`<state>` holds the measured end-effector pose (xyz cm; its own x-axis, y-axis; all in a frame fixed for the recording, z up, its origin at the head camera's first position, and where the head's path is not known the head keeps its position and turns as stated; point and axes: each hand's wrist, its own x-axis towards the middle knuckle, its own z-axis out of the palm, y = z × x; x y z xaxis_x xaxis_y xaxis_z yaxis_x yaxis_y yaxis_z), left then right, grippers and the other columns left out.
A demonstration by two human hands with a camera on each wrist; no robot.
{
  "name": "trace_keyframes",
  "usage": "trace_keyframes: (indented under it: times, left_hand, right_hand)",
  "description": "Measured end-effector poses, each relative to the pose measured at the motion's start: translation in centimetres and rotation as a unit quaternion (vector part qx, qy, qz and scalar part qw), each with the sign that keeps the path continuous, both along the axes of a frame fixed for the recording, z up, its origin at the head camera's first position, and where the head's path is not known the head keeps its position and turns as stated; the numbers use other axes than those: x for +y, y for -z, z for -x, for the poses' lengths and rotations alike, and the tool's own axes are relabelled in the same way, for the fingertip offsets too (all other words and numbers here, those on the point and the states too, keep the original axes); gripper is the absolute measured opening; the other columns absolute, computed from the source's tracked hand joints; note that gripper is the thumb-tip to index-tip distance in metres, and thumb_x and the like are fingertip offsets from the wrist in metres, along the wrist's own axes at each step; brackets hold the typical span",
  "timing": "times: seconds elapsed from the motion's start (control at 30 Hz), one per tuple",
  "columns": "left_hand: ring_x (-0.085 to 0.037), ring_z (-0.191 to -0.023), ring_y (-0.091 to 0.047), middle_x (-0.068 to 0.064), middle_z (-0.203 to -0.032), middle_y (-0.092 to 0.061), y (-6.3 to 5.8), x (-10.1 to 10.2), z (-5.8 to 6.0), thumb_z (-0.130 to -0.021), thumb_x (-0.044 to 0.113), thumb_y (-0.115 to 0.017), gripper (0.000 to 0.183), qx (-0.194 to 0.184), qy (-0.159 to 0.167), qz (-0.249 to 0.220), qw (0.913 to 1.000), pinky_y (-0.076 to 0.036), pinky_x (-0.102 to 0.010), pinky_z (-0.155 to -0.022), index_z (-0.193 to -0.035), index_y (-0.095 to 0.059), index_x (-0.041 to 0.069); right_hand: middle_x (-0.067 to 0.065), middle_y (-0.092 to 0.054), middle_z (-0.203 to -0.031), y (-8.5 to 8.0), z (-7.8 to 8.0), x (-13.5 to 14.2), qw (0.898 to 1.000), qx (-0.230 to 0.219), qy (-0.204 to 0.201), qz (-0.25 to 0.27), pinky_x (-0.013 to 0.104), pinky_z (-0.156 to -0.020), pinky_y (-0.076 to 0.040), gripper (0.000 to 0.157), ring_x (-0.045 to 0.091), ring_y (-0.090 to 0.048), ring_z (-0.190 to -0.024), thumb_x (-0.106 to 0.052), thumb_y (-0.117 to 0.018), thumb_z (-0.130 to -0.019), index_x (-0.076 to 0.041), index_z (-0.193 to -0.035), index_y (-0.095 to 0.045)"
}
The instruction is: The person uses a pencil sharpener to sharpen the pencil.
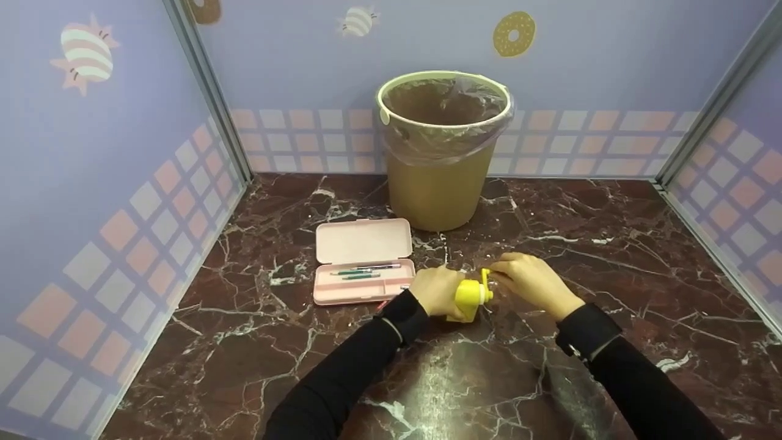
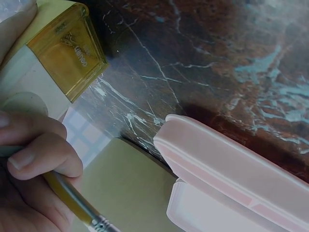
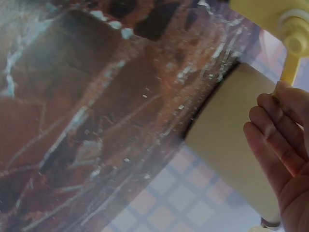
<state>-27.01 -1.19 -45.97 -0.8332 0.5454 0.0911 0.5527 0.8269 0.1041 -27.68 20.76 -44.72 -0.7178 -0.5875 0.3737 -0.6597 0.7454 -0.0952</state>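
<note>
My left hand (image 1: 437, 292) grips a yellow crank pencil sharpener (image 1: 469, 298) on the dark marbled table. Its amber see-through drawer (image 2: 70, 53) shows in the left wrist view. A pencil (image 2: 72, 197) with a metal ferrule juts out from under the curled fingers of that hand; its other end is hidden. On the sharpener's right side, my right hand (image 1: 528, 280) pinches the end of the yellow crank handle (image 3: 290, 68) between thumb and fingertips. Left of the sharpener lies an open pink pencil case (image 1: 365, 241) with several pencils (image 1: 361, 276) in its tray.
Behind the sharpener stands a tan waste bin (image 1: 437, 183) lined with a clear plastic bag (image 1: 427, 146). Small pale specks dot the table near its base. Patterned panels (image 1: 305, 61) enclose the table at the back and on both sides.
</note>
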Motion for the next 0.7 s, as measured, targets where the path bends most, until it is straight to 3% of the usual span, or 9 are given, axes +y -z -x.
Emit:
trace_keyframes:
  times: [0.47,0.57,0.7]
  left_hand:
    - [-0.021,-0.086,-0.073,-0.003,-0.097,-0.077,-0.3,0.1,-0.1,-0.066,0.046,-0.093,0.052,-0.016,-0.004,-0.002,0.9999,-0.06,-0.038,-0.071,-0.101,-0.071,0.014]
    - [-0.021,-0.086,-0.073,-0.004,-0.097,-0.077,-0.2,0.1,-0.1,-0.065,0.046,-0.093,0.052,-0.015,-0.006,-0.006,0.9998,-0.06,-0.038,-0.071,-0.1,-0.071,0.014]
    - [-0.021,-0.086,-0.074,-0.004,-0.097,-0.078,-0.1,0.2,-0.1,-0.065,0.047,-0.093,0.053,-0.01,-0.008,-0.006,0.9999,-0.061,-0.038,-0.071,-0.1,-0.071,0.014]
  right_hand:
    - [0.01,-0.076,-0.089,2.7,0.1,0.1,0.999,-0.027,-0.023,-0.021,0.045,-0.072,-0.061,0.007,0.029,-0.073,-0.078,-0.006,-0.077,-0.085,-0.008,-0.092,-0.079]
    - [0.008,-0.075,-0.084,3.2,-0.2,0.1,0.999,-0.029,-0.023,-0.017,0.044,-0.067,-0.059,0.003,0.027,-0.072,-0.073,-0.005,-0.078,-0.083,-0.008,-0.084,-0.077]
    - [0.005,-0.073,-0.079,3.7,-0.8,0.1,0.999,-0.027,-0.02,-0.006,0.042,-0.064,-0.057,0.01,0.024,-0.069,-0.068,-0.008,-0.08,-0.082,-0.009,-0.076,-0.072]
